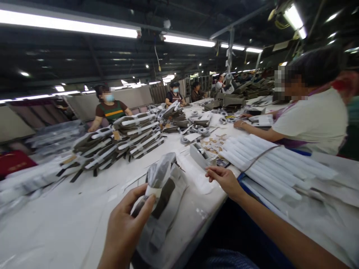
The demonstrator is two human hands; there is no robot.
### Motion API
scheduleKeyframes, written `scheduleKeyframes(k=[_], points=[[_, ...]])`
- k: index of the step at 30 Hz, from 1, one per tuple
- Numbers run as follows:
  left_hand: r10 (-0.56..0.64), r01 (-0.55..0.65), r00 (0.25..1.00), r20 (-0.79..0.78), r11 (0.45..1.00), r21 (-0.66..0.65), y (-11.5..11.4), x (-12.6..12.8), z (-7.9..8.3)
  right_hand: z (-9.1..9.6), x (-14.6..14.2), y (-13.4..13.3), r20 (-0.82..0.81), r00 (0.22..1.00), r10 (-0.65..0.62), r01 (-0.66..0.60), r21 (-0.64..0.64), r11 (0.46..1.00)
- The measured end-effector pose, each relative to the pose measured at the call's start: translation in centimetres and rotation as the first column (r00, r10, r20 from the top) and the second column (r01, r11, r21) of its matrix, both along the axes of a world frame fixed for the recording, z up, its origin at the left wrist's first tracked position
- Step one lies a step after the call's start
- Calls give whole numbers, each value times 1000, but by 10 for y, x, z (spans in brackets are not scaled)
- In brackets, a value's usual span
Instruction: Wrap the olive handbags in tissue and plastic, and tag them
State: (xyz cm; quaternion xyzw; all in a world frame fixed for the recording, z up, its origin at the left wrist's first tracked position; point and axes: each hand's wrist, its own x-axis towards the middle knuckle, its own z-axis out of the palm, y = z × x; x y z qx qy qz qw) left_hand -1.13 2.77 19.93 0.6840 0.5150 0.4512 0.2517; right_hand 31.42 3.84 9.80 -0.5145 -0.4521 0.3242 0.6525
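Observation:
My left hand [131, 216] grips a bundle [164, 186] of dark strap and pale, filmy wrapping, with its thumb on a whitish band around it. The bundle's lower end reaches down over the white table. To the right, my right hand [226, 181] is raised with thumb and fingertips pinched together; whether anything thin is between them I cannot make out. Just beyond those fingertips stands a grey tape dispenser [199, 156]. Small tan tags [214, 144] lie scattered behind the dispenser.
Stacked dark folded pieces with white wrapping [134, 134] cover the table [70, 220] at left. Long white rolls [260, 164] tied with a cord lie at right. Grey coils [193, 136] sit further back. A co-worker [311, 116] works close at right; several others are across the table.

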Motion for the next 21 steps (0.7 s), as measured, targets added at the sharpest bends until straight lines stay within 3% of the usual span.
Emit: scheduleKeyframes(k=[4,8,12,21], points=[[-82,81,997,17,996,25,1,2,1,40,-58,-22,81,972,222,-234,187,954],[-119,118,993,13,988,99,-2,7,3,66,-101,-35,104,952,289,-307,252,918],[-123,118,992,18,979,167,-3,11,0,79,-126,-37,188,931,313,-356,272,894],[-86,88,996,-19,968,235,-3,11,-10,87,-145,-33,254,930,265,-321,215,922]])
